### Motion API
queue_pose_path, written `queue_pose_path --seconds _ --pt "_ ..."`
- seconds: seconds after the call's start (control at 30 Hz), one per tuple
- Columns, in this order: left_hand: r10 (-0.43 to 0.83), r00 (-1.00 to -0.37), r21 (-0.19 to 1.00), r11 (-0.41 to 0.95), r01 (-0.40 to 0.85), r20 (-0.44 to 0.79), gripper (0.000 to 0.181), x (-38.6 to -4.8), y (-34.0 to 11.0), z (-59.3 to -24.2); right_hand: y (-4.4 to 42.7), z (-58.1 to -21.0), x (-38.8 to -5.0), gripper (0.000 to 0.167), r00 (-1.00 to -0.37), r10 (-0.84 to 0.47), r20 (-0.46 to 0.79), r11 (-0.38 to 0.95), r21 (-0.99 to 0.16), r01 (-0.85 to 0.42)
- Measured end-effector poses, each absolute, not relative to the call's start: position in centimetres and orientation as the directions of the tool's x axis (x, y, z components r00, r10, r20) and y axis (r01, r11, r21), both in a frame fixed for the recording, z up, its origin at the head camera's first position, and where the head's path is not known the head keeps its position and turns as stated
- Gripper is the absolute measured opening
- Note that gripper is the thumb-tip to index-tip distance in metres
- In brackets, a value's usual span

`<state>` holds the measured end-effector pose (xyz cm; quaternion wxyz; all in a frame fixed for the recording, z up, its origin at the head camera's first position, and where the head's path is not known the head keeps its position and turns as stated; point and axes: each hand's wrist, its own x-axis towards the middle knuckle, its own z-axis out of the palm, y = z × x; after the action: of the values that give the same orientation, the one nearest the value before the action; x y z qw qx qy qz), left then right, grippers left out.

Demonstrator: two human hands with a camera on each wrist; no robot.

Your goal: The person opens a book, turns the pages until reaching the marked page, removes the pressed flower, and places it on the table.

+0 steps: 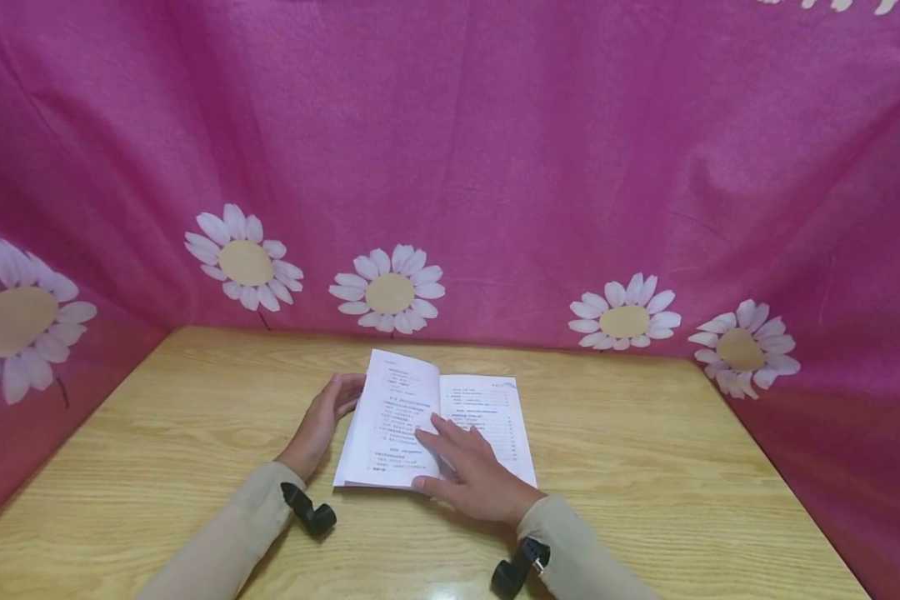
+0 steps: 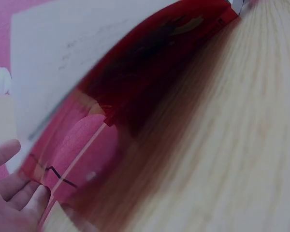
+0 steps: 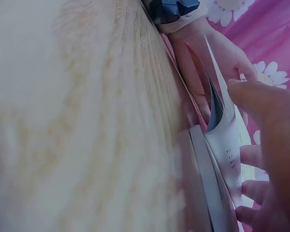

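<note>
Because the left half of the book (image 1: pixel 390 400) tilts up off the desk (image 1: pixel 645 467), I have my left hand (image 1: pixel 318 429) at its outer edge, with the fingers laid against the red and pink cover (image 2: pixel 150 58) from outside. That hand is loosely extended, thumb apart from the fingers, and I judge that it props the cover rather than pinches it, so the raised side doesn't drop. My right hand (image 1: pixel 476 475) lies across the fold, fingers spread over the printed pages (image 1: pixel 502 408) and gripping nothing; its thumb is by the near edge of the left page. Resting there, it probably stops the leaves from springing shut, though how hard it presses I cannot tell. The book lies near the desk's far edge, about midway between the left and right edges, where both hands can come at it from the near side.
</note>
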<state>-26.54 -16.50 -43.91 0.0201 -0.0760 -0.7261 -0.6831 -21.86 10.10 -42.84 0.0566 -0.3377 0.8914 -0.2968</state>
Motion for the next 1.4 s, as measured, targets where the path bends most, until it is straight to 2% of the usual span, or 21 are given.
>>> queue_pose_path --seconds 0.17,0.27,0.4,0.53,1.0,1.2,1.4 --pt "0.051 -0.987 0.983 0.087 0.159 0.155 0.061 -26.5 -16.4 -44.0 10.1 -43.0 -21.9 0.072 -0.76 -0.641 0.105 0.604 -0.542 -0.584" --pt "0.022 -0.984 0.967 0.182 0.178 0.177 0.052 -26.4 -16.3 -44.0 10.0 -43.2 -21.9 0.071 -0.757 -0.645 0.107 0.608 -0.527 -0.593" --pt "0.04 -0.953 0.888 0.352 0.296 0.301 0.04 -26.1 -16.2 -43.9 9.9 -43.3 -21.9 0.071 -0.757 -0.645 0.104 0.621 -0.507 -0.598" --pt "0.134 -0.908 0.788 0.457 0.413 0.398 0.039 -25.9 -16.3 -44.1 9.7 -43.3 -21.8 0.071 -0.758 -0.645 0.095 0.641 -0.472 -0.605" --pt "0.42 -0.837 0.652 0.532 0.54 0.35 0.059 -26.3 -16.0 -45.0 9.6 -43.2 -21.8 0.07 -0.749 -0.656 0.092 0.658 -0.418 -0.627" --pt "0.438 -0.862 0.627 0.605 0.492 0.254 0.077 -26.3 -15.9 -45.3 9.7 -43.2 -21.9 0.069 -0.746 -0.659 0.096 0.652 -0.423 -0.63" --pt "0.438 -0.878 0.617 0.641 0.457 0.195 0.084 -26.3 -15.8 -45.3 10.0 -43.2 -22.1 0.07 -0.745 -0.661 0.091 0.627 -0.48 -0.614"
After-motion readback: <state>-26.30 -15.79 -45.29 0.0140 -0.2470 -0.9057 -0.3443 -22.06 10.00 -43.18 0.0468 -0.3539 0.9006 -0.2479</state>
